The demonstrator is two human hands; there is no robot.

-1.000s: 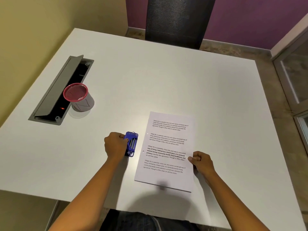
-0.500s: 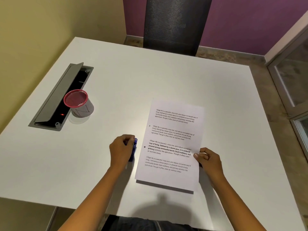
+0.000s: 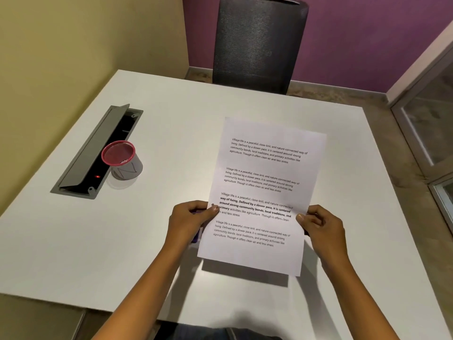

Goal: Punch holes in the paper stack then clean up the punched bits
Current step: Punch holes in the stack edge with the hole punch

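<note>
A white paper stack printed with text paragraphs hangs tilted above the white table, casting a shadow below its near edge. My left hand pinches its left edge beside a punched hole, and my right hand pinches its right edge. The blue hole punch lies on the table under my left hand, mostly hidden by the hand and the paper. No punched bits are visible.
A red-rimmed mesh cup stands at the left beside an open grey cable hatch set in the table. A black mesh chair is at the far edge. A glass partition is on the right.
My left hand left the hole punch and took the paper's left edge. Both hands lifted the stack off the table and raised it away from me.
</note>
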